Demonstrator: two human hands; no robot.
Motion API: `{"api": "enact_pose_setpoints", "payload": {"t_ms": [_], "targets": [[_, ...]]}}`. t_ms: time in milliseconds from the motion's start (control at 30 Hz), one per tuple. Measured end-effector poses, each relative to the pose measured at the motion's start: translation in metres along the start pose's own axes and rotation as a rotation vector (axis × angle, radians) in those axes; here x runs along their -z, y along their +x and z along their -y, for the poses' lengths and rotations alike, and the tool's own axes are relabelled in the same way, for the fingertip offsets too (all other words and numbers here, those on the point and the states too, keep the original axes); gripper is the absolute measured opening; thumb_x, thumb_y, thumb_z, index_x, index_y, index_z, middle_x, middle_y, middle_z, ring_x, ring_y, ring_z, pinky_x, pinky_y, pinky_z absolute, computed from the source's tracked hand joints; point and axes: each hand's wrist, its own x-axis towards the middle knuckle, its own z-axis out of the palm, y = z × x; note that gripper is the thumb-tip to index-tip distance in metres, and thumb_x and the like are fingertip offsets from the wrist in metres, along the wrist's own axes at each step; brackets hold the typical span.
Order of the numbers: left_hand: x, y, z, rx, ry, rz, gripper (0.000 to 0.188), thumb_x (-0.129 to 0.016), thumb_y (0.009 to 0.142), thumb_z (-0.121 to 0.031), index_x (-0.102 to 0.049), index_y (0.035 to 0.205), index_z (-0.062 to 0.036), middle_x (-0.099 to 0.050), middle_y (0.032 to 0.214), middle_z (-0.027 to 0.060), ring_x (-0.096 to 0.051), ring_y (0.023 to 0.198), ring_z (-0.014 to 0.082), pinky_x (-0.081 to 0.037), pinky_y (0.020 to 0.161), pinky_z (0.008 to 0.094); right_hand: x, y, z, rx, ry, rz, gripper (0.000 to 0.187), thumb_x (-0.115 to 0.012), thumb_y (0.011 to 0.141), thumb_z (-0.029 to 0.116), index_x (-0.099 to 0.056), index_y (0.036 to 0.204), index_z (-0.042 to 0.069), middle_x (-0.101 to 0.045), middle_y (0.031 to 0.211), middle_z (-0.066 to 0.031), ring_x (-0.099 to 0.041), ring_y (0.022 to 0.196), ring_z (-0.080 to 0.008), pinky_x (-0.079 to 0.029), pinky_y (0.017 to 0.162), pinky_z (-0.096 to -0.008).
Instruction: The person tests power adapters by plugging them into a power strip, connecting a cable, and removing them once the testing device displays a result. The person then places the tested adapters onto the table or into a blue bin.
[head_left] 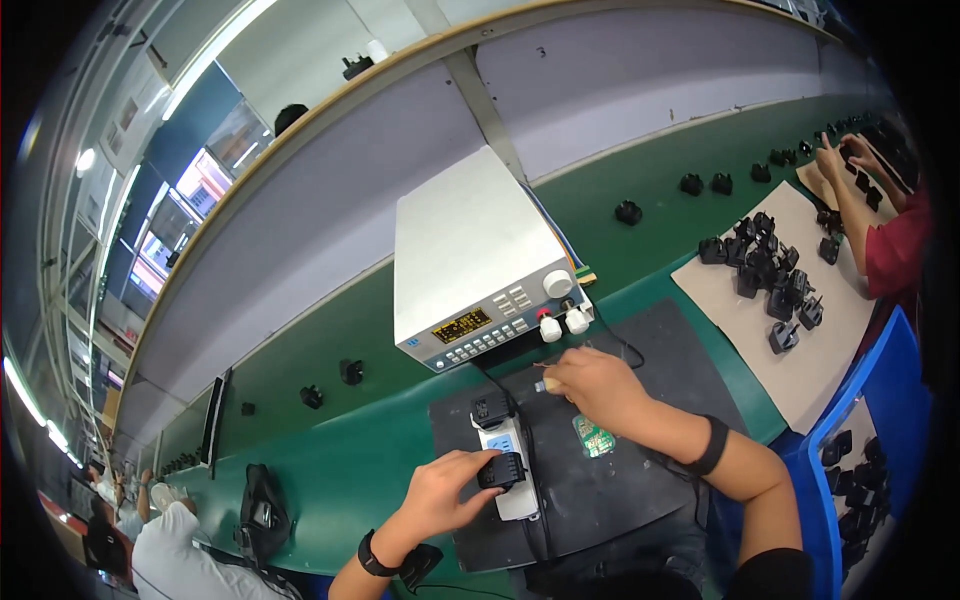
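My left hand (440, 492) has its fingers round a black power adapter (503, 470) that sits on a white power strip (519, 505). A second black adapter (490, 408) is at the strip's far end. My right hand (603, 392) pinches a small plug-like piece (549, 385), pale with some yellow, with thin wires near it; its exact kind is too small to tell. Below that hand a green circuit board (595, 437) lies on the black mat (640, 470). Just beyond both hands stands a white bench instrument (480, 260) with a lit display, knobs and buttons.
At right, many black adapters (765, 265) lie on brown cardboard (800, 380), beside a blue bin (815, 470) holding more. A co-worker's hands (845, 155) are at the far right. Loose adapters (312, 397) and a black bag (263, 515) are on the green bench at left.
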Motion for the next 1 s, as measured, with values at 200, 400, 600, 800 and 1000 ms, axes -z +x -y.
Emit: {"api": "enact_pose_setpoints", "payload": {"t_ms": [200,400,600,800,1000], "targets": [[-0.003,0.008,-0.001,-0.047,0.038,-0.001,0.045,-0.077,0.069,-0.015,-0.062,0.111,-0.0047,-0.066,0.089,0.0094,-0.064,0.08,0.0244,-0.052,0.066,0.0317,0.012,-0.048,0.044,0.041,0.233,0.163,0.017,-0.064,0.082,0.012,-0.063,0.097,0.006,-0.059,0.084,-0.0069,-0.059,0.082,-0.0262,-0.049,0.069,-0.036],[-0.005,0.006,-0.006,-0.026,0.113,0.005,0.046,-0.076,0.069,-0.014,-0.061,0.112,-0.0039,-0.065,0.092,0.0106,-0.063,0.083,0.0254,-0.05,0.069,0.0331,-0.007,-0.055,0.046,0.041,0.274,0.151,0.02,-0.064,0.082,0.013,-0.062,0.1,0.004,-0.057,0.085,-0.0075,-0.058,0.082,-0.0255,-0.049,0.068,-0.0358],[-0.008,0.008,-0.009,-0.059,0.172,0.043,0.048,-0.076,0.069,-0.014,-0.061,0.113,-0.0035,-0.065,0.093,0.0115,-0.063,0.082,0.0269,-0.049,0.069,0.0342,-0.012,-0.052,0.046,0.123,0.137,0.261,0.025,-0.066,0.08,0.012,-0.062,0.102,0.003,-0.057,0.088,-0.0073,-0.058,0.084,-0.0256,-0.049,0.07,-0.0366],[-0.016,0.008,0.0,-0.057,0.099,-0.008,0.049,-0.076,0.069,-0.013,-0.061,0.114,-0.0032,-0.065,0.094,0.0123,-0.063,0.084,0.0279,-0.05,0.071,0.0345,0.001,-0.041,0.031,0.145,0.264,0.258,0.033,-0.068,0.077,0.011,-0.061,0.109,0.003,-0.061,0.102,-0.0096,-0.06,0.095,-0.0276,-0.05,0.077,-0.0381],[-0.009,0.005,-0.003,-0.028,0.032,-0.014,0.047,-0.076,0.071,-0.012,-0.06,0.114,-0.0031,-0.066,0.095,0.0124,-0.063,0.084,0.0282,-0.051,0.072,0.0349,0.082,0.038,-0.094,-0.421,-0.629,0.14,0.03,-0.075,0.067,0.02,-0.067,0.089,0.002,-0.063,0.09,-0.0183,-0.062,0.089,-0.0321,-0.052,0.075,-0.0411]]}}
